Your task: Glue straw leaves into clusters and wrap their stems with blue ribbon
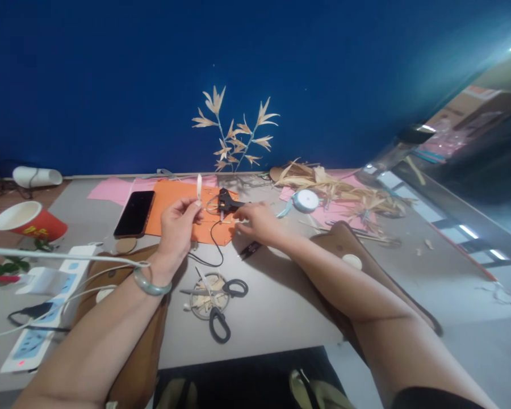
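My left hand (181, 224) is closed, pinching a slim pale petal (199, 187) upright between thumb and fingertips. My right hand (258, 221) reaches to the handle of a black glue gun (226, 201), thumb and forefinger apart. Whether its fingers touch the handle I cannot make out. The glue gun stands on an orange sheet (170, 196), its cord trailing toward me. Below the right hand lies a small dark tool (250, 250), partly in shadow. Behind both hands rises a branch with pale dried-husk flowers (237, 145) on blue stems.
Open scissors (219, 328) lie across a round dish of husk scraps (204, 309). A phone (135, 213), red paper cup (34, 221) and power strip (53, 315) are at left. Blue ribbon roll (305, 200) and dried husks (336, 190) sit at right. A blue panel (111, 85) stands behind.
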Demonstrator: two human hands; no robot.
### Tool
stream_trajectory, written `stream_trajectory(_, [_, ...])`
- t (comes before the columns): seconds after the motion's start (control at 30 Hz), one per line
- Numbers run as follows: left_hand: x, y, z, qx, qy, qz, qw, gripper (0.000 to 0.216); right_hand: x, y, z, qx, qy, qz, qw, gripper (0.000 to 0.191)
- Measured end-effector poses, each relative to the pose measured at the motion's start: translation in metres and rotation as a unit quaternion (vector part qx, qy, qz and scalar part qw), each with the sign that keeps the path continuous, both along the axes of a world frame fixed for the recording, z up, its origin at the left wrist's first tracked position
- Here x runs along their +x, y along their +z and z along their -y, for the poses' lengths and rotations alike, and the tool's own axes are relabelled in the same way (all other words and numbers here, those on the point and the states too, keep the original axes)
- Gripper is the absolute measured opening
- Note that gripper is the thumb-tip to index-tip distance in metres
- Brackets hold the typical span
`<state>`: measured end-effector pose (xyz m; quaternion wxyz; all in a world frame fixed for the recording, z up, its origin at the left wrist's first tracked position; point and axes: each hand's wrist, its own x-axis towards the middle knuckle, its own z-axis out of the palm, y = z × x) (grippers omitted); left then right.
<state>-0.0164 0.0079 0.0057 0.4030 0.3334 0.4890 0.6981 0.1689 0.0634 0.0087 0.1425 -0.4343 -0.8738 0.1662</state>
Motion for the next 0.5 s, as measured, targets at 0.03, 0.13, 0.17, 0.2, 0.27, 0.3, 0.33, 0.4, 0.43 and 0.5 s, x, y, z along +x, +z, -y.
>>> stream_trajectory(0.03, [-0.001,0.0,-0.001,0.002,0.001,0.002,1.0,0.018,0.0,0.001,0.001,0.029,0.007,0.065,0.997,0.018])
stream_trajectory(0.13, [-0.001,0.0,-0.002,0.0,0.013,0.009,1.0,0.017,-0.002,0.005,0.005,0.059,0.039,0.169,0.983,0.019])
stream_trajectory(0.17, [-0.001,0.0,-0.002,-0.002,0.022,0.012,1.0,0.017,-0.004,0.007,0.006,0.055,0.052,0.173,0.982,0.018])
stream_trajectory(0.2, [-0.002,0.0,-0.003,-0.002,0.029,0.014,0.999,0.017,-0.006,0.008,0.008,0.045,0.066,0.165,0.983,0.017])
stream_trajectory(0.27, [-0.003,0.001,-0.004,0.004,0.042,0.014,0.999,0.016,-0.014,0.007,0.01,0.015,0.105,0.128,0.986,0.014])
stream_trajectory(0.3, [-0.003,0.001,-0.004,0.009,0.046,0.013,0.999,0.016,-0.018,0.006,0.01,0.001,0.132,0.106,0.986,0.013])
stream_trajectory(0.33, [-0.003,0.001,-0.004,0.013,0.05,0.011,0.999,0.016,-0.023,0.003,0.011,-0.009,0.161,0.086,0.983,0.013])
stream_trajectory(0.4, [-0.003,0.001,-0.004,0.019,0.056,0.01,0.998,0.014,-0.035,-0.003,0.013,-0.01,0.216,0.063,0.974,0.015])
stream_trajectory(0.43, [-0.004,0.001,-0.005,0.021,0.058,0.01,0.998,0.013,-0.041,-0.007,0.015,-0.001,0.235,0.062,0.97,0.017])
stream_trajectory(0.5, [-0.004,0.001,-0.005,0.026,0.063,0.01,0.998,0.012,-0.055,-0.012,0.017,0.026,0.259,0.084,0.962,0.021])
